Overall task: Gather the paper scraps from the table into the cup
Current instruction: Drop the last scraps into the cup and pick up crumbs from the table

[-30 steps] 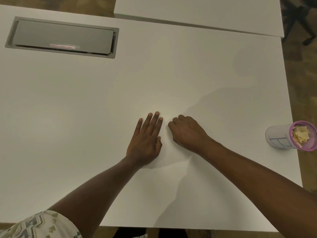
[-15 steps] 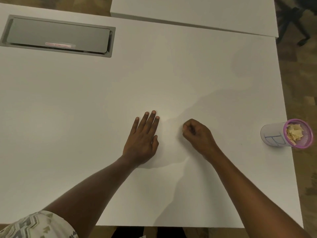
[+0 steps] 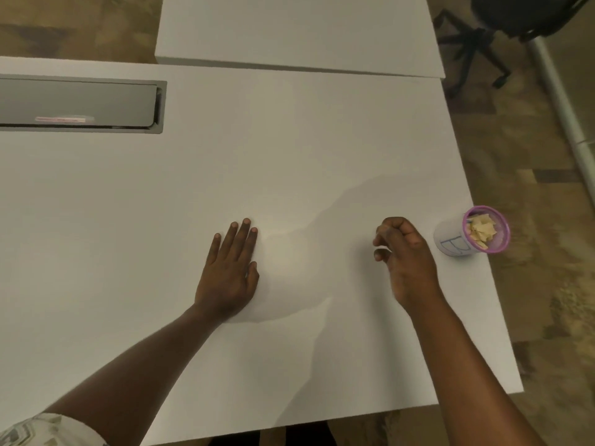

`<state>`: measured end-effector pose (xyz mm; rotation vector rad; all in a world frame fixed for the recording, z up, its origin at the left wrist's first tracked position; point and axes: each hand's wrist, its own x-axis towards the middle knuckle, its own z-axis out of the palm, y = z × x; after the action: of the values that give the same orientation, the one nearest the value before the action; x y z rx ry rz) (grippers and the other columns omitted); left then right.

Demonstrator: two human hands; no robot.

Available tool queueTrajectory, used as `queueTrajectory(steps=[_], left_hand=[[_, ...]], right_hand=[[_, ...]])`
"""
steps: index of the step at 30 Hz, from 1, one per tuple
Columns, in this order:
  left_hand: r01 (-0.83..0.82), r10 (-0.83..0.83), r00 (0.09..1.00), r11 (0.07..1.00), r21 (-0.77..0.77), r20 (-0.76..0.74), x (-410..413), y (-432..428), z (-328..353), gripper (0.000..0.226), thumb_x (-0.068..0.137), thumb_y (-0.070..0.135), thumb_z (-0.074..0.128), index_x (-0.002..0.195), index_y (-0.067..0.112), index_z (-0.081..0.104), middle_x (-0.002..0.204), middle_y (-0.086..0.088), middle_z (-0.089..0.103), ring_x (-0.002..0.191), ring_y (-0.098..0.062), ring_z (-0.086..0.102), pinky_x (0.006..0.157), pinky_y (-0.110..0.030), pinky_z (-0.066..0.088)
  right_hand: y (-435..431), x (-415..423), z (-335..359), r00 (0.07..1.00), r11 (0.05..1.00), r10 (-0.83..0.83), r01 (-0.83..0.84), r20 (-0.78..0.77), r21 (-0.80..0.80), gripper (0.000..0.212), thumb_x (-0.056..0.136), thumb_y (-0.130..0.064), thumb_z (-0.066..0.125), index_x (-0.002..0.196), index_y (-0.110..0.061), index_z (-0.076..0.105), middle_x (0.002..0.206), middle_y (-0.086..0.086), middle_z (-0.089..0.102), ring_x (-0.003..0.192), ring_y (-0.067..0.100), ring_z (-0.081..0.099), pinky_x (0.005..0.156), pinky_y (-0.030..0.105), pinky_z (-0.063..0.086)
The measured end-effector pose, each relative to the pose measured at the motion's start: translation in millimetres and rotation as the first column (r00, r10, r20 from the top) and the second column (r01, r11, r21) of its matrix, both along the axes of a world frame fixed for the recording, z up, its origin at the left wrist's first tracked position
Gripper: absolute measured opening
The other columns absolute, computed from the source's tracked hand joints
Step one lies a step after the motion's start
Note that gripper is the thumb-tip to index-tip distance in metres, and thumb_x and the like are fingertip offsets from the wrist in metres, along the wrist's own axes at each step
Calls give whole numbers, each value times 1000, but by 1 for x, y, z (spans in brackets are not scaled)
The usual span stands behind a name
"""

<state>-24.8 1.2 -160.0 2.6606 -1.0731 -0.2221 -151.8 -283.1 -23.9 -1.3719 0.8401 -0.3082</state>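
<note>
A white cup [image 3: 450, 241] with a purple rim and a blue letter stands at the right edge of the white table [image 3: 289, 156]. Several pale paper scraps [image 3: 481, 231] lie inside it. My right hand [image 3: 405, 255] hovers just left of the cup with its fingers curled shut; no scrap shows between them. My left hand [image 3: 230, 272] lies flat, palm down, on the middle of the table and holds nothing. No loose scraps are visible on the tabletop.
A grey cable hatch [image 3: 77, 104] is set into the table at the far left. A second white table [image 3: 296, 30] butts against the far edge. A black chair base [image 3: 476, 49] and a metal pole [image 3: 560, 101] stand on the floor to the right.
My right hand closed its fingers beside the left hand, then travelled right across the table to just short of the cup. The left hand stayed flat in place.
</note>
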Motion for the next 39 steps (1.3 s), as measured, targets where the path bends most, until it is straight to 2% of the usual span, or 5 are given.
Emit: queueTrajectory(steps=[7, 12, 26, 32, 39], left_hand=[[-3, 3, 1000, 1000, 1, 7, 1, 0, -5, 69, 98, 33, 29, 162, 18, 9, 172, 1, 3, 159, -20, 4, 128, -48, 10], [-7, 7, 1000, 1000, -3, 7, 0, 0, -4, 68, 98, 32, 28, 162, 16, 11, 171, 1, 4, 159, -21, 4, 128, -49, 10], [-5, 5, 1000, 1000, 12, 18, -1, -1, 1, 69, 98, 30, 32, 162, 16, 11, 171, -1, 5, 159, -21, 4, 127, -49, 11], [-8, 8, 1000, 1000, 12, 10, -1, -2, 2, 70, 98, 31, 32, 163, 17, 9, 172, 0, 3, 159, -20, 3, 128, -48, 10], [-5, 5, 1000, 1000, -9, 16, -2, -1, 4, 69, 99, 29, 35, 162, 15, 12, 171, -2, 6, 159, -21, 3, 128, -49, 11]], right_hand=[[-88, -43, 25, 924, 862, -355, 263, -144, -434, 8, 78, -23, 58, 73, -28, 59, 70, -10, 58, 65, 8, 50, 60, 26, 43], [-125, -63, 21, 792, 649, -454, -21, -409, -760, 10, 87, -23, 58, 81, -17, 63, 81, 3, 66, 73, 23, 57, 60, 25, 37], [-126, -54, 30, 647, 429, -505, -387, -571, -817, 26, 95, -23, 54, 111, -8, 69, 102, 24, 68, 90, 42, 62, 72, 37, 44], [-36, -22, 8, 920, 412, -95, -312, -380, -856, 14, 91, -17, 62, 101, -15, 72, 97, 5, 69, 80, 26, 62, 78, 37, 49], [81, 1, -48, 693, 418, 214, -702, -689, -576, 40, 89, -21, 60, 128, -12, 63, 126, 8, 57, 112, 31, 52, 89, 38, 48]])
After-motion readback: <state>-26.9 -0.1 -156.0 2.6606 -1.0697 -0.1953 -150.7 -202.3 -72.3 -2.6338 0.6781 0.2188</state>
